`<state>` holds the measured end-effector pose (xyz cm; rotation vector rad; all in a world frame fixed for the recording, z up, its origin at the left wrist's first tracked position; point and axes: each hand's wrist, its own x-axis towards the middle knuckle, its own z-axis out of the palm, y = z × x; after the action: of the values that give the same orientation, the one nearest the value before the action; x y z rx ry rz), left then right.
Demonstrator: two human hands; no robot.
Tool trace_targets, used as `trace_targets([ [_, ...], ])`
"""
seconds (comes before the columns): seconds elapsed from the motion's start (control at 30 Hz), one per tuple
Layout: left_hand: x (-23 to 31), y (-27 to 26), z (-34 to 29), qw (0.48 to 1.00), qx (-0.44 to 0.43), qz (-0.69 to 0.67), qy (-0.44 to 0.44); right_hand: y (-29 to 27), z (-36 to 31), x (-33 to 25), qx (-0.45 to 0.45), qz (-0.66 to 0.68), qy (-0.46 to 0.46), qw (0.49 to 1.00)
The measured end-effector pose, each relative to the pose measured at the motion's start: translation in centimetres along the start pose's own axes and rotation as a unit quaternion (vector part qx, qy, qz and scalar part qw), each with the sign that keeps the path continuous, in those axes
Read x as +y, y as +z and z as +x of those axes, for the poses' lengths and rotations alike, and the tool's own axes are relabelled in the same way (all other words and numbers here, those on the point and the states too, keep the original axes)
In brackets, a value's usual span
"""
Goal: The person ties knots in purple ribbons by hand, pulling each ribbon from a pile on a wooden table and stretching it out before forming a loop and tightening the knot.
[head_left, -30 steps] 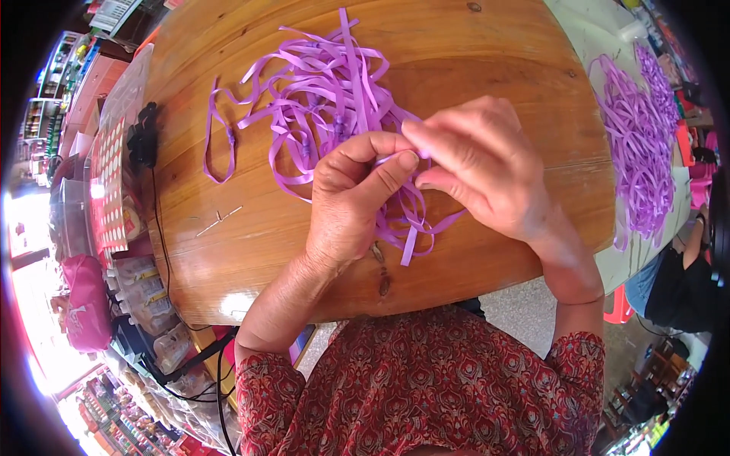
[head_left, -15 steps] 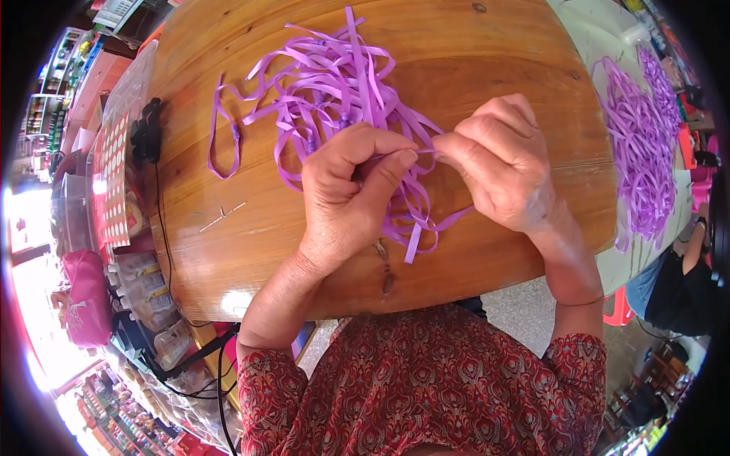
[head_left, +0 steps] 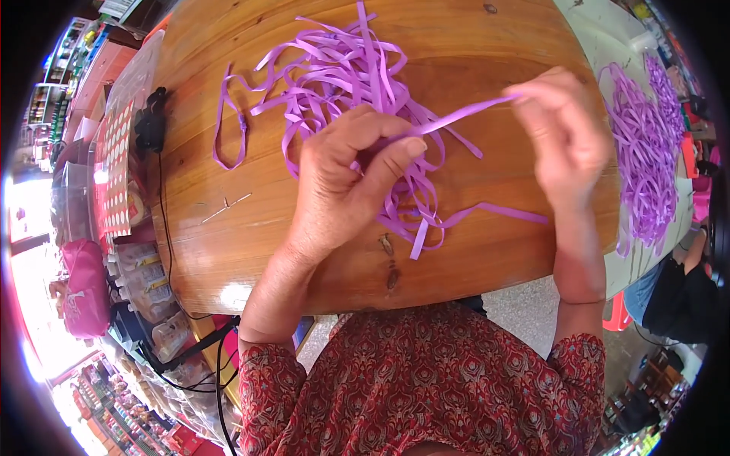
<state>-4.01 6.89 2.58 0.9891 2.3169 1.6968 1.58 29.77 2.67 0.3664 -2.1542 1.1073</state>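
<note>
Purple ribbon (head_left: 471, 112) running lengthwise rightward and away, left grip (head_left: 346, 171) pinching it, right grip (head_left: 566, 133) pinching its end, pink pouch (head_left: 84, 285) showing unreadable marking

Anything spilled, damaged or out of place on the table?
Nothing looks spilled or damaged. Just untidy: the purple ribbon heap lies loosely tangled on the wooden table, and one loop strays to its left, away from the main pile.
</note>
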Motion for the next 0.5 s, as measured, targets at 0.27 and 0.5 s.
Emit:
trace_targets([
  [0.27,-1.2,-3.4,0.4,0.994,0.000,-0.079,-0.072,-6.0,0.5,5.5,0.221,0.352,0.108,0.903],
  [0.5,-0.4,-4.2,0.2,0.981,0.049,-0.170,-0.083,-7.1,0.9,5.9,0.307,0.209,0.181,0.910],
])
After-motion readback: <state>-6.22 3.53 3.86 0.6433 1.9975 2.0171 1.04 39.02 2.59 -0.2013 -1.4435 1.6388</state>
